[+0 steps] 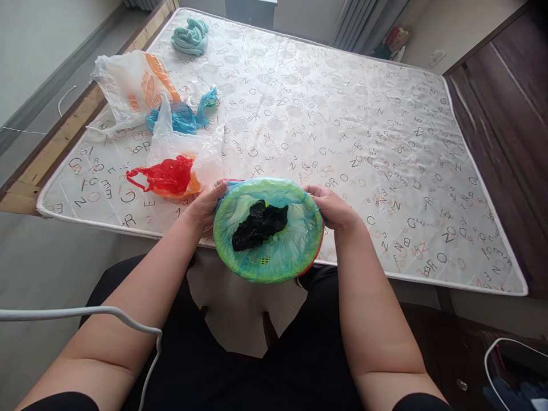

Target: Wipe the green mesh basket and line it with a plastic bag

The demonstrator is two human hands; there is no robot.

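A round green wastebasket [219,242] is held over my lap at the mattress edge, its mouth tilted towards me. A thin translucent blue bin liner [299,228] covers its inside and folds over the rim. Inside lies a crumpled black plastic bag [260,225]. My left hand [208,202] is closed on the left side of the rim, thumb near the top. Opposite it, my right hand [333,206] grips the right side, its fingers partly hidden behind the basket. Some red shows along the basket's lower right edge.
On the mattress [342,142], to the left, lie a red plastic bag [169,176], white-and-orange bags [132,85], a blue bag [180,117] and a pale green cloth [190,37]. A white cable [85,313] crosses my left forearm. A wooden bed rail [55,151] borders the left.
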